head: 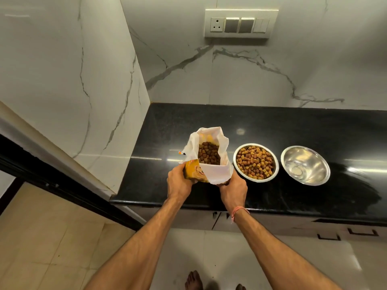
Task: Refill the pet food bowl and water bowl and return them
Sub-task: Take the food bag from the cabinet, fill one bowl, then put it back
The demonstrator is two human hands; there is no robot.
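An open pet food bag (211, 168), yellow outside and white inside, stands upright on the black countertop (293, 126) with brown kibble showing in its mouth. My left hand (179, 183) grips its left side and my right hand (232, 190) grips its lower right side. Just right of the bag sits a steel food bowl (256, 162) full of kibble. Farther right stands a second steel bowl (305, 165), shiny inside; whether it holds water is hard to tell.
A marble wall pillar (83, 91) borders the counter on the left. A switch panel with a socket (240, 23) hangs on the back wall. Cabinet fronts (314, 227) lie below the counter, and tiled floor with my feet (193, 280) is beneath.
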